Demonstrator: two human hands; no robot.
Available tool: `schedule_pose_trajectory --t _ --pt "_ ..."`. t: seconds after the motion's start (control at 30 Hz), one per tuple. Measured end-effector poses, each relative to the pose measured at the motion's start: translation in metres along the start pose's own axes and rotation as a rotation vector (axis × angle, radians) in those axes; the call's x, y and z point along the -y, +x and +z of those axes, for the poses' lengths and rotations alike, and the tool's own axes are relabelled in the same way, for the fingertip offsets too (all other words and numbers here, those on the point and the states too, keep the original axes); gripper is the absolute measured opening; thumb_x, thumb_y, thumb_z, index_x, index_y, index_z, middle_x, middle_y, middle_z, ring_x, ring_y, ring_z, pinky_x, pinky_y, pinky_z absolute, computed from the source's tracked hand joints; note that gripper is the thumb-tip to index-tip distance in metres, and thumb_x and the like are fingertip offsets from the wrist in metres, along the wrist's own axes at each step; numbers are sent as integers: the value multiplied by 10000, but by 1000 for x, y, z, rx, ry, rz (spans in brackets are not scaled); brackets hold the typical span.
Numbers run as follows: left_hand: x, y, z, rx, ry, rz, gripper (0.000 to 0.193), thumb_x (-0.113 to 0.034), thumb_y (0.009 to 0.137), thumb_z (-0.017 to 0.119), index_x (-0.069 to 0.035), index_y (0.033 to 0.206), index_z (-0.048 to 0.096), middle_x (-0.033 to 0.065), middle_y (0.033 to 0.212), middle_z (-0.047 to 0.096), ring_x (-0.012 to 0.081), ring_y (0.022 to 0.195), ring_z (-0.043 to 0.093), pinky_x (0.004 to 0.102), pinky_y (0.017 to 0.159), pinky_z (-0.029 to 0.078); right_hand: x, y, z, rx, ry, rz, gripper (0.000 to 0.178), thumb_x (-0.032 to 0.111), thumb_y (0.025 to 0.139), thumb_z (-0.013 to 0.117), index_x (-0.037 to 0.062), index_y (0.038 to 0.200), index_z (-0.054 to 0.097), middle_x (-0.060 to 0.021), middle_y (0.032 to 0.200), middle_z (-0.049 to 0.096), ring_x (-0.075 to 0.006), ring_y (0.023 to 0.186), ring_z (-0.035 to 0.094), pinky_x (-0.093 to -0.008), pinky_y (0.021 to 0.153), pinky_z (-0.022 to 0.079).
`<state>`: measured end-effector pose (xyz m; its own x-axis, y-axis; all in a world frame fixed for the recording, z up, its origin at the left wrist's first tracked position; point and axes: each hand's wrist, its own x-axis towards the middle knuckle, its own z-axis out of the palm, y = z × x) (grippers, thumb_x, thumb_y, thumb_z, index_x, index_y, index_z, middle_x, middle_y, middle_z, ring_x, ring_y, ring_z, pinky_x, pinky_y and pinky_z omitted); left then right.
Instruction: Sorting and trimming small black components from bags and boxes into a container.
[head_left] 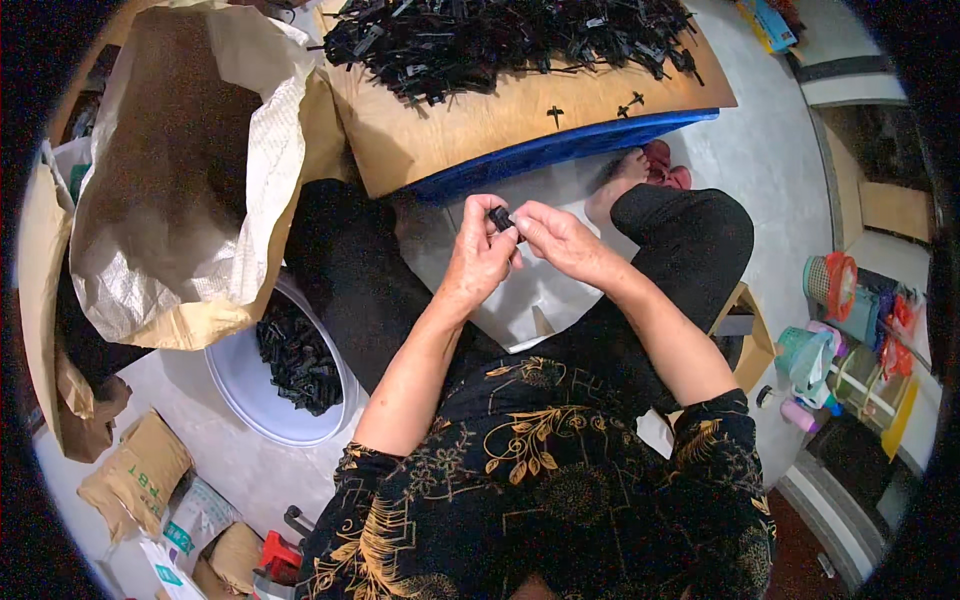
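Observation:
Above my lap, my left hand (478,255) pinches a small black plastic part (502,217) between thumb and fingers. My right hand (562,240) meets it from the other side, its thumb and forefinger closed at the part's right end. Fingers cover much of the part, so its exact kind does not show. Ahead of me a large heap of black plastic pieces (500,45) lies on a wooden board (400,140). A few loose black pieces (555,117) rest near the board's front edge.
A big open woven sack (280,150) stands at the left. Beside it, a white tub (235,385) holds black parts (300,360). Under the board runs a blue edge (560,150). Brown paper packages (140,470) lie at lower left; a shelf of household things (850,370) stands at right.

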<state>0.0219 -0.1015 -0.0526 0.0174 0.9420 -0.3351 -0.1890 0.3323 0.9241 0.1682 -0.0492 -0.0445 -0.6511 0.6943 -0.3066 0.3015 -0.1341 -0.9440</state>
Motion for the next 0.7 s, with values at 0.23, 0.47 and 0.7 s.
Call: schedule_pose_trajectory --t 0.23,0.47,0.7 --pt "5 1 2 -69 127 7 251 -67 855 490 -69 1062 349 50 681 514 95 509 486 228 419 368 -9 3 6 -80 -75 -132 208 209 919 437 16 935 514 -62 693 528 -141 656 506 -286 607 421" --pt "8 4 4 -187 405 140 229 -60 846 492 -45 1040 372 83 665 504 156 554 538 295 485 436 -17 13 16 -171 -235 -76 170 182 895 440 20 895 493 -194 745 543 -353 707 531 -394 611 421" --pt "-27 -16 -8 -309 525 322 259 -59 806 540 -36 1030 414 150 707 518 246 597 545 348 563 441 18 22 -4 -3 -115 -94 206 228 893 477 27 920 517 -116 751 565 -230 711 565 -335 627 431"
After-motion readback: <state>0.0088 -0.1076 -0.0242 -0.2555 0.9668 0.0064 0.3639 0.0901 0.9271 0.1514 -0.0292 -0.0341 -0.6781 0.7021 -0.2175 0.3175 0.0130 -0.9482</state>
